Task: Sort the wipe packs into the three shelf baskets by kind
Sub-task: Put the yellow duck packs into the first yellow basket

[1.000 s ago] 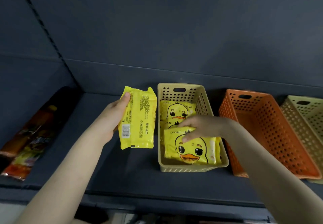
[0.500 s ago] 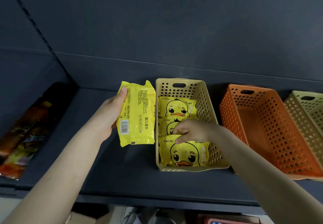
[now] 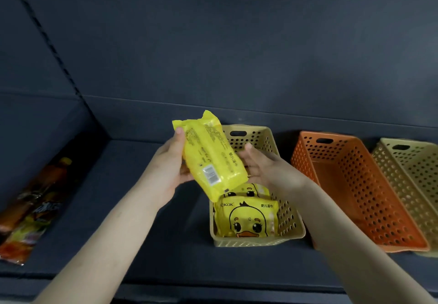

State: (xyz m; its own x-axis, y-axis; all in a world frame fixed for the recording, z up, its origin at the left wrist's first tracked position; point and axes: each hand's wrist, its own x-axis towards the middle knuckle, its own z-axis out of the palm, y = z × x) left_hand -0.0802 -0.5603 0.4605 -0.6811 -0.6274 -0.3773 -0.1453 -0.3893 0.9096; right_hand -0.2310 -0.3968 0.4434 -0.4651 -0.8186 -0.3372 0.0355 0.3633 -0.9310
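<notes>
My left hand (image 3: 168, 168) grips a yellow wipe pack (image 3: 208, 156), tilted, with its printed back and barcode facing me. It hangs over the left side of the beige basket (image 3: 256, 241). My right hand (image 3: 265, 168) meets the pack's right edge with the thumb straight up; its fingers are hidden behind the pack. Inside that basket lie yellow duck-face wipe packs (image 3: 248, 218), the front one in full view. The orange basket (image 3: 355, 185) to the right holds nothing I can see. A second beige basket (image 3: 412, 173) is cut off at the right edge.
All three baskets stand on a dark shelf (image 3: 142, 244) with a dark back wall. Orange and yellow snack bags (image 3: 30, 209) lie in the neighbouring bay at the far left. Bare shelf lies between those bags and the first basket.
My right hand left the duck packs in the basket and rose to the held pack. My left hand carried the pack rightward over the basket and tilted it.
</notes>
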